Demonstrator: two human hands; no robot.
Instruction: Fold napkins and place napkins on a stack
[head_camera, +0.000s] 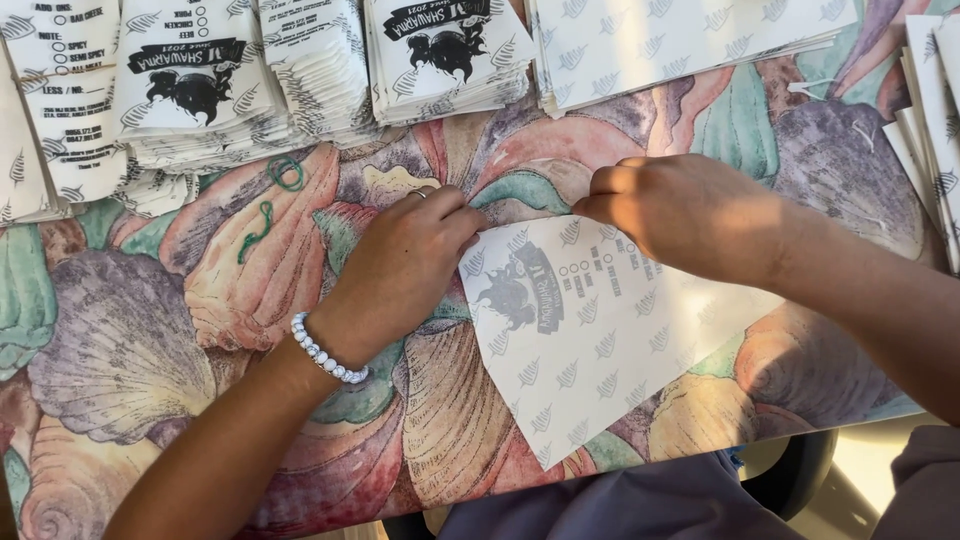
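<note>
Both hands (405, 265) (680, 215) flat on paper sheet (590, 340)

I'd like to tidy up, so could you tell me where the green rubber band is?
In the head view, the green rubber band lies on the shell-patterned table, upper left, just below the stacks of printed paper and left of the left hand.

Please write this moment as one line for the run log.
left hand: pressing paper sheet corner | right hand: pinching top edge | sheet: flat on patterned table | paper stacks: behind
</note>
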